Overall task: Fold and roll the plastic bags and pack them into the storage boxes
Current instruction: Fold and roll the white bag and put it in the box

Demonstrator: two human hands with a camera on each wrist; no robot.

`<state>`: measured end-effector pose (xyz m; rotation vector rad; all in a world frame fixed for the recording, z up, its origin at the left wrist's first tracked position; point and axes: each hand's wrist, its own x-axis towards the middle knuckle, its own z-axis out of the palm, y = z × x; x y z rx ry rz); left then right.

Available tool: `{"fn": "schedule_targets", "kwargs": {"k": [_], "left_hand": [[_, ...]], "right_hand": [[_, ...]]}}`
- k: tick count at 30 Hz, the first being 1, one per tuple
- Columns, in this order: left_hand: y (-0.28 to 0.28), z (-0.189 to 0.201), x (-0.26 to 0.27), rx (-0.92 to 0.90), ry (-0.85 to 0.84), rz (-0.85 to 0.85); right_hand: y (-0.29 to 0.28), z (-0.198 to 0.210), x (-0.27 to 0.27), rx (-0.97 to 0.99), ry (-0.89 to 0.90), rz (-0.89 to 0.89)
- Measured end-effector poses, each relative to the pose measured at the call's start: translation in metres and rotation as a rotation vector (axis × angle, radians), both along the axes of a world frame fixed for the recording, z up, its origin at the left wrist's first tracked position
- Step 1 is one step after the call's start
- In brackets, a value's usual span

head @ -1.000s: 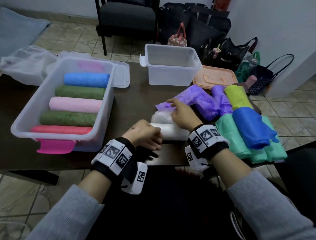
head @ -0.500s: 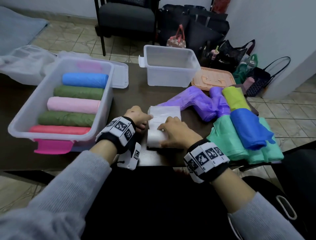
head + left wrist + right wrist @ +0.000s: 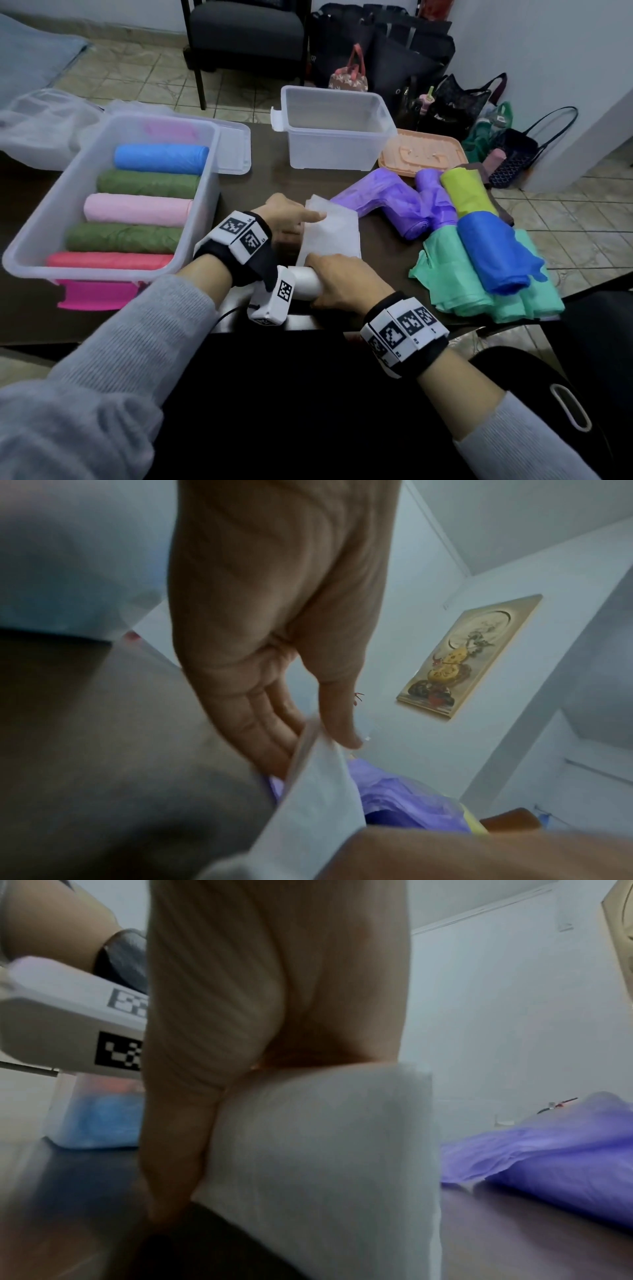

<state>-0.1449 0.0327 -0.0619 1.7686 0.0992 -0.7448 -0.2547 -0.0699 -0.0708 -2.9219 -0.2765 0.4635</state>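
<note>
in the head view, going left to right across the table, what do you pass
Box of rolled bags → left hand → white bag → purple bags → blue bag lying on the green bags

i see a white plastic bag (image 3: 330,230) half rolled near the bench's front edge, flat part pointing away. left storage box (image 3: 41,233) holds five rolls side by side. far box (image 3: 334,150) looks empty. loose coloured bags (image 3: 479,274) are piled right.

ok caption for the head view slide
Both hands rolling a white plastic bag beside a clear storage box of coloured rolls.
</note>
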Motion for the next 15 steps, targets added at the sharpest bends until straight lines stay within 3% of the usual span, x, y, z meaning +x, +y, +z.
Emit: {"fn": "schedule_targets", "kwargs": {"k": [6,9,15], "left_hand": [[0.012,0.004,0.023,0.233,-0.348,0.157],[0.015,0.004,0.029,0.302,-0.426,0.182],[0.015,-0.013,0.017,0.509,-0.580,0.047]], "right_hand": [[0.010,0.006,0.004,-0.019,0.005,0.090],[0.011,0.009,0.008,-0.063,0.006,0.119],[0.015,-0.002,0.001,-0.083,0.083,0.102]]}}
